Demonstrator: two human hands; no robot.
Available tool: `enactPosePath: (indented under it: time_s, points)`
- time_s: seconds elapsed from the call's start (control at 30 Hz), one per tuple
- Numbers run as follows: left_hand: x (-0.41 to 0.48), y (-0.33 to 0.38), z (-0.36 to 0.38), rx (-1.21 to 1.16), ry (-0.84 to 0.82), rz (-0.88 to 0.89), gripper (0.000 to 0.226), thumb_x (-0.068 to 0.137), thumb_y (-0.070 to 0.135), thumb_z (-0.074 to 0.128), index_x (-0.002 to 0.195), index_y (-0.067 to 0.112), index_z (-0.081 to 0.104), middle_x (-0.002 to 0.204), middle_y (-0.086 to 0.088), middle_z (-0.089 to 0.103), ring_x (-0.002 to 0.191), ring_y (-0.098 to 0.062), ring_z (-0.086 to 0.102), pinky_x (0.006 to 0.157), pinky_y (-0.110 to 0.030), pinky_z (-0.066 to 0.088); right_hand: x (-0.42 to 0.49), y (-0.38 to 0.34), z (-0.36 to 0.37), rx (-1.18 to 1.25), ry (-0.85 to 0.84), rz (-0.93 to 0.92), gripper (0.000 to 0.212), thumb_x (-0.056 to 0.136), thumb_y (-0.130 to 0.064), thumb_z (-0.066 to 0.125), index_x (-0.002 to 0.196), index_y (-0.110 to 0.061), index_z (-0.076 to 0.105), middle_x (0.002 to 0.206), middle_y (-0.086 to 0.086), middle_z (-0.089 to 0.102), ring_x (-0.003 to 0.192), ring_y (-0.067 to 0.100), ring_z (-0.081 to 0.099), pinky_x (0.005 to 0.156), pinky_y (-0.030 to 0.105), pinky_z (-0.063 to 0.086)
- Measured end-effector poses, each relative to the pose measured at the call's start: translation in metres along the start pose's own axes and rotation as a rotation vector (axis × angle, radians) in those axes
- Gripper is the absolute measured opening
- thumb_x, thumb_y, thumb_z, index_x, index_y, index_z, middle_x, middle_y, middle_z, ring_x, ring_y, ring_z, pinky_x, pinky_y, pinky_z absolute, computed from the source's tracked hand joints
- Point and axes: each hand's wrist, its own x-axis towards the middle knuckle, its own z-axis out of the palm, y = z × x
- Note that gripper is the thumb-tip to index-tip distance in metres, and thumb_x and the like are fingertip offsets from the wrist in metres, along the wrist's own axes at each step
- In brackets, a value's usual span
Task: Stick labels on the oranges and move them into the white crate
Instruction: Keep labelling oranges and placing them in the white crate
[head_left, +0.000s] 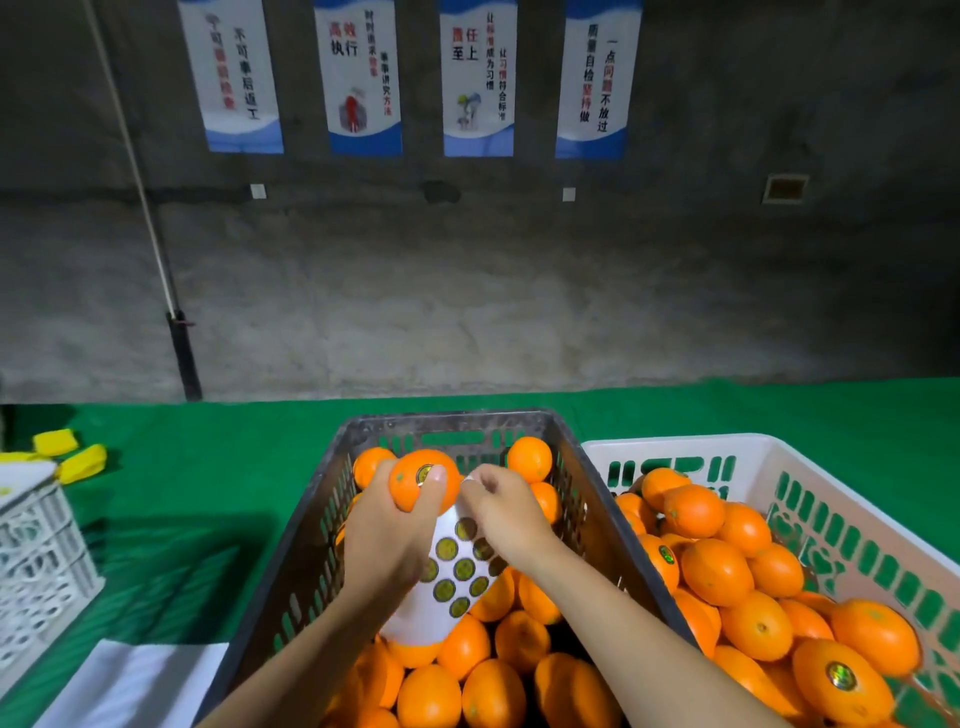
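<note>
Orange (415, 491), glossy, one round label (426, 474) under the thumb, sits in the left hand's (384, 525) curled grip over the dark crate (452, 418). The right hand (506, 512) pinches the label sheet's (452, 582) top. The white crate (675, 441), heaped, adjoins rightward.

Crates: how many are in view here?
3: a dark crate in the middle, a white crate to its right, and a second white crate at the left edge, partly cut off.

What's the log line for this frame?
left hand: grips orange, thumb on label | right hand: pinches label sheet top | over dark crate | white crate: partly filled
</note>
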Motion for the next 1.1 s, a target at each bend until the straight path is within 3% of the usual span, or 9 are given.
enactPosePath:
  time_s: [0.2, 0.3, 0.4, 0.47, 0.6, 0.77, 0.83, 0.93, 1.1]
  points:
    - [-0.001, -0.001, 0.000, 0.117, 0.052, -0.005, 0.050, 0.080, 0.073, 0.037, 0.074, 0.025, 0.045, 0.058, 0.002, 0.056, 0.054, -0.008, 0.056, 0.052, -0.031, 0.043, 0.000, -0.005, -0.003, 0.240, -0.189, 0.157, 0.024, 0.084, -0.023, 0.059, 0.062, -0.018, 0.052, 0.064, 0.013, 0.047, 0.060, 0.022, 0.047, 0.061, 0.030, 0.036]
    - [-0.002, -0.003, 0.001, 0.215, 0.067, 0.016, 0.048, 0.080, 0.078, 0.032, 0.079, 0.031, 0.043, 0.058, 0.005, 0.057, 0.054, -0.007, 0.056, 0.050, -0.028, 0.040, 0.001, -0.005, -0.005, 0.245, -0.239, 0.190, 0.032, 0.087, -0.016, 0.057, 0.056, -0.023, 0.056, 0.055, 0.000, 0.052, 0.053, 0.013, 0.052, 0.055, 0.021, 0.041]
    - [0.000, -0.004, -0.003, 0.285, 0.061, 0.022, 0.050, 0.078, 0.080, 0.029, 0.079, 0.033, 0.044, 0.057, 0.007, 0.058, 0.053, -0.005, 0.056, 0.051, -0.027, 0.043, 0.002, -0.008, -0.002, 0.274, -0.166, 0.184, 0.017, 0.092, -0.015, 0.055, 0.082, -0.013, 0.068, 0.079, 0.008, 0.064, 0.077, 0.020, 0.061, 0.069, 0.025, 0.049]
    - [0.002, -0.007, -0.005, 0.324, 0.025, 0.026, 0.054, 0.077, 0.083, 0.027, 0.079, 0.032, 0.046, 0.057, 0.007, 0.059, 0.053, -0.006, 0.058, 0.053, -0.028, 0.047, 0.003, -0.009, -0.003, 0.373, -0.123, 0.191, 0.025, 0.098, -0.029, 0.051, 0.107, -0.018, 0.072, 0.093, -0.004, 0.071, 0.090, 0.015, 0.064, 0.079, 0.024, 0.052]
    - [0.000, -0.007, -0.005, 0.375, -0.076, 0.079, 0.059, 0.074, 0.087, 0.027, 0.077, 0.031, 0.044, 0.060, 0.007, 0.057, 0.058, -0.008, 0.057, 0.055, -0.030, 0.044, 0.001, -0.011, -0.007, 0.446, -0.434, 0.299, 0.063, 0.084, -0.069, 0.057, 0.129, -0.025, 0.065, 0.127, 0.007, 0.069, 0.124, 0.027, 0.060, 0.114, 0.045, 0.038]
    - [-0.002, -0.009, -0.007, 0.367, -0.162, 0.106, 0.064, 0.068, 0.095, 0.025, 0.075, 0.034, 0.041, 0.065, 0.009, 0.056, 0.062, -0.009, 0.056, 0.054, -0.029, 0.037, 0.001, -0.008, -0.013, 0.521, -0.643, 0.376, 0.061, 0.093, -0.058, 0.056, 0.138, -0.018, 0.060, 0.138, 0.006, 0.062, 0.134, 0.024, 0.053, 0.122, 0.047, 0.025]
    - [-0.002, -0.011, -0.007, 0.377, -0.163, 0.116, 0.067, 0.072, 0.093, 0.020, 0.079, 0.032, 0.045, 0.067, 0.008, 0.057, 0.064, -0.008, 0.057, 0.055, -0.028, 0.038, 0.001, -0.009, -0.012, 0.457, -0.600, 0.403, 0.063, 0.093, -0.065, 0.051, 0.139, -0.022, 0.058, 0.133, 0.001, 0.066, 0.129, 0.020, 0.057, 0.117, 0.042, 0.032]
    - [0.000, -0.015, -0.005, 0.407, -0.166, 0.141, 0.060, 0.081, 0.084, 0.021, 0.080, 0.029, 0.046, 0.067, 0.009, 0.054, 0.061, -0.004, 0.051, 0.053, -0.025, 0.034, 0.001, -0.011, -0.009, 0.424, -0.419, 0.498, 0.068, 0.090, -0.075, 0.044, 0.125, -0.021, 0.066, 0.116, 0.004, 0.074, 0.107, 0.018, 0.070, 0.088, 0.032, 0.053]
    - [0.002, -0.018, -0.006, 0.446, -0.190, 0.098, 0.055, 0.091, 0.070, 0.026, 0.089, 0.023, 0.054, 0.069, 0.007, 0.057, 0.063, -0.012, 0.054, 0.057, -0.031, 0.041, 0.013, 0.000, -0.027, 0.806, 0.243, 0.798, 0.077, 0.097, -0.068, 0.033, 0.090, 0.001, 0.066, 0.074, 0.015, 0.067, 0.056, 0.023, 0.057, 0.053, 0.028, 0.044]
